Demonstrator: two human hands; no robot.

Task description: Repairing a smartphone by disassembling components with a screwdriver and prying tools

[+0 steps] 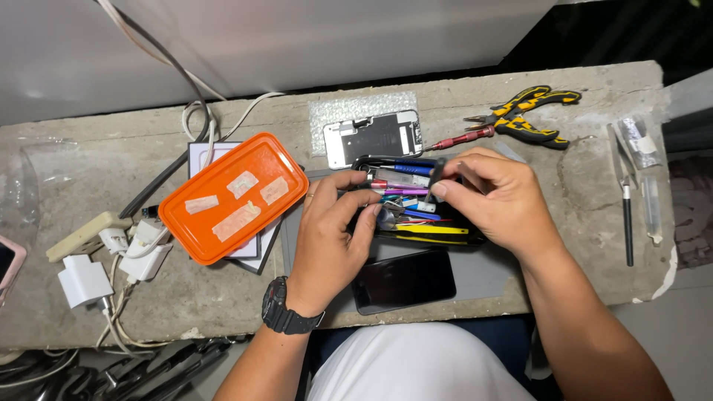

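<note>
Both hands (pixel 416 212) meet over the open tool case (pixel 416 200), right hand (pixel 494 197) pinching a small tool (pixel 438 169), left hand (pixel 334 230) steadying the case; a slip could spill tools onto the phone (pixel 405 281) below

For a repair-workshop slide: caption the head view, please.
Both hands, left hand and right hand, pick through a black tool case above a dark phone.

Dark phone (pixel 403 280) at near edge of slab (pixel 594 186), rectangular, screen black, glossy. Removed display panel (pixel 373 138) near far edge, silver frame, black centre, on silvery sheet (pixel 349 110). White flat box (pixel 204 153) toward left, under orange lid (pixel 234 196) bearing four pale tape strips (pixel 236 221). Pink phone (pixel 9 263) at left edge.
</note>
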